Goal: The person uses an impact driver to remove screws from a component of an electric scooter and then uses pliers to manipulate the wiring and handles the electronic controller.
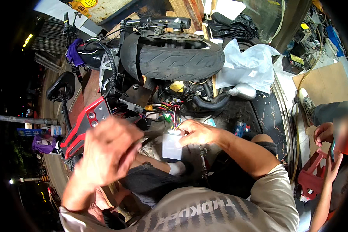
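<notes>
In the head view, a small silver-grey controller box is sitting just below the middle of the frame, standing roughly upright, with a bundle of coloured wires rising from its top edge toward the underside of the scooter. The right hand is lying immediately to the right of the box, at its upper right corner, and its grip is closing there: the fingers are curling in and pinching the top of the box where the wires come out, so the grip is nearly shut on that corner rather than wrapped around the whole body. The left hand is hovering in the left centre of the frame, nearer the camera and blurred; its fingers are bending loosely inward, and whether it is holding anything cannot be told. It is staying apart from the box, to the left of it. Above both hands, in the upper centre, a black scooter tyre is lying on its side, and a red body panel is angling down along the left. At the right edge, another person's hands are holding a phone over a red plastic stool.
</notes>
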The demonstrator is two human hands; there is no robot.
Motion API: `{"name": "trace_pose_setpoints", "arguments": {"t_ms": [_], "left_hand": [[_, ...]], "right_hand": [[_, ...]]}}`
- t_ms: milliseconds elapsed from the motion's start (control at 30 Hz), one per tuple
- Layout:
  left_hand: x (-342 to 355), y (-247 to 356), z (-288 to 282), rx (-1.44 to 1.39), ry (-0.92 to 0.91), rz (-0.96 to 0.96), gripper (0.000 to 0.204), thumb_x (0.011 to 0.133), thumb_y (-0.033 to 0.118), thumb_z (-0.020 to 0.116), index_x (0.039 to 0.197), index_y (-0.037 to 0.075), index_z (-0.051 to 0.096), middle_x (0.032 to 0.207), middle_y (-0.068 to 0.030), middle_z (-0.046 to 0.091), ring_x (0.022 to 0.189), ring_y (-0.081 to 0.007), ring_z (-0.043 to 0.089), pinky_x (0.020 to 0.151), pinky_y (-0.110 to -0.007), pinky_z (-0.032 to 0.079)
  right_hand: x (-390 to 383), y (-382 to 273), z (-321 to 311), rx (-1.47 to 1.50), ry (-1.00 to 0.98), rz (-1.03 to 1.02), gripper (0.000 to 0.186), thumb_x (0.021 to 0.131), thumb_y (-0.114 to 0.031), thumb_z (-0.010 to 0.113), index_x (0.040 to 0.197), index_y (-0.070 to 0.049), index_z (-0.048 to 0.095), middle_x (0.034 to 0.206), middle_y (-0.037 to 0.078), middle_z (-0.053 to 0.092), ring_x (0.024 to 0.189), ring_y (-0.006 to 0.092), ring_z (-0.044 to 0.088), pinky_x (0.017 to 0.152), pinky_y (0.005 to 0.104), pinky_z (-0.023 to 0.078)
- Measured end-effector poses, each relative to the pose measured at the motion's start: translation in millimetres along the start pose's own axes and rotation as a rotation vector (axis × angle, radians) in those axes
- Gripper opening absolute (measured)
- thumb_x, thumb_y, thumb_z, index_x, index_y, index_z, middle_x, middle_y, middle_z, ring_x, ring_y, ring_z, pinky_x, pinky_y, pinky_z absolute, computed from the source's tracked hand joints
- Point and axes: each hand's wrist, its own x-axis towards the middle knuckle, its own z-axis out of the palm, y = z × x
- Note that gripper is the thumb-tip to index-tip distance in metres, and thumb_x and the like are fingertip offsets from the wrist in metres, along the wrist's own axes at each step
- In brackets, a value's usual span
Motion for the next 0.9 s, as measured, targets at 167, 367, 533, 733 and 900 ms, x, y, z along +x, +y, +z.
{"name": "trace_pose_setpoints", "arguments": {"t_ms": [167,367,533,733,900], "left_hand": [[80,-49,14,0.338,-0.510,0.216,0.044,0.080,0.024,0.085,0.117,0.004,0.073,0.126,-0.0147,0.071,0.124,-0.0370,0.065,0.105,-0.050,0.053],[109,-94,55,0.284,-1.060,0.057,0.049,0.085,0.031,0.081,0.127,0.010,0.072,0.140,-0.0131,0.069,0.142,-0.0398,0.057,0.118,-0.056,0.046],[111,-76,12,0.404,-0.946,0.013,0.024,0.086,0.022,0.076,0.103,0.005,0.071,0.138,-0.0173,0.073,0.113,-0.0382,0.074,0.096,-0.050,0.061],[80,-77,-16,0.387,-0.333,0.173,0.015,0.087,0.008,0.078,0.099,0.001,0.075,0.106,-0.0169,0.077,0.098,-0.0392,0.072,0.090,-0.048,0.058],[59,-88,-20,0.378,-0.142,0.074,0.019,0.086,0.009,0.079,0.104,0.002,0.082,0.108,-0.0132,0.078,0.117,-0.0375,0.070,0.111,-0.054,0.051]], "right_hand": [[8,-5,10,-0.124,-0.151,0.004,0.035,0.082,-0.030,0.088,0.093,0.001,0.076,0.078,0.003,0.068,0.070,0.0151,0.062,0.064,0.0359,0.050],[20,17,22,-0.174,-0.276,0.058,0.052,0.080,-0.043,0.086,0.101,0.004,0.078,0.086,0.010,0.072,0.082,0.0218,0.067,0.070,0.0414,0.051],[15,20,14,0.033,-0.307,0.013,0.037,0.083,-0.025,0.088,0.107,-0.001,0.073,0.087,0.004,0.068,0.078,0.0166,0.063,0.068,0.0360,0.051],[9,2,23,-0.083,-0.343,-0.092,0.050,0.089,-0.024,0.085,0.130,-0.001,0.069,0.100,0.012,0.072,0.095,0.0259,0.070,0.082,0.0428,0.057],[3,0,47,0.048,-0.405,-0.067,0.050,0.088,-0.026,0.088,0.126,-0.001,0.067,0.097,0.008,0.067,0.092,0.0224,0.064,0.079,0.0407,0.053]]}}
